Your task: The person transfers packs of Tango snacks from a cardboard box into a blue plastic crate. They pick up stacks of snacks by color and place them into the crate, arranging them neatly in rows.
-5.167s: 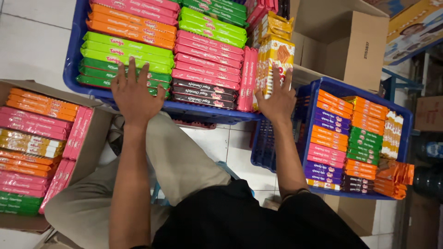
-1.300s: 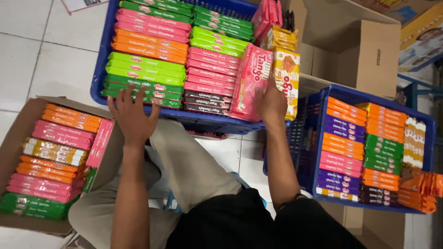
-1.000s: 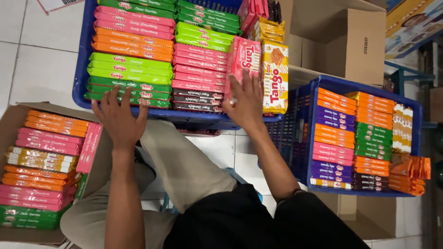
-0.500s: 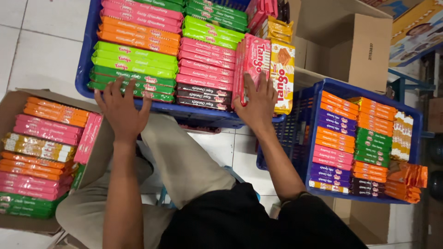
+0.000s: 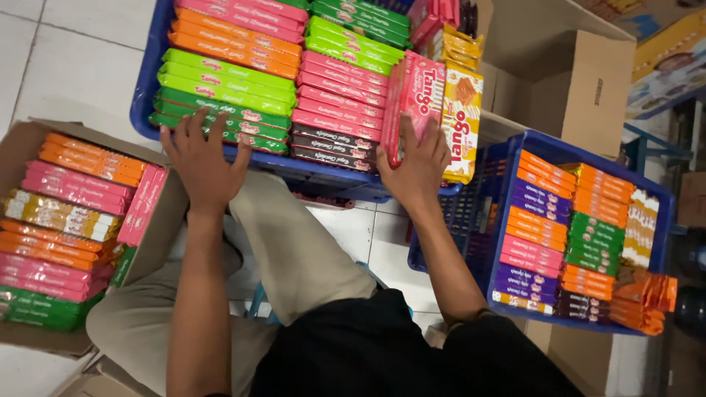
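A big blue crate point(image 5: 144, 95) in front of me is packed with rows of flat wafer packs: green point(image 5: 220, 92), orange, pink point(image 5: 342, 99) and dark ones. My left hand point(image 5: 204, 158) rests flat, fingers spread, on the crate's near rim and the lowest green packs. My right hand point(image 5: 419, 165) presses against a stack of upright pink packs point(image 5: 412, 99) at the crate's right end, beside upright yellow packs point(image 5: 462, 121). Neither hand closes around anything.
A cardboard box point(image 5: 18, 151) of colourful packs sits at my left. A smaller blue crate point(image 5: 507, 158) of packs stands at my right. Brown cartons point(image 5: 588, 81) stand behind. White tiled floor point(image 5: 66, 59) lies around, and my knee in beige trousers is below the big crate.
The upright pink and yellow packs have been pushed left and straightened at the crate's right end. My right hand stays against them. My left hand stays on the near rim.
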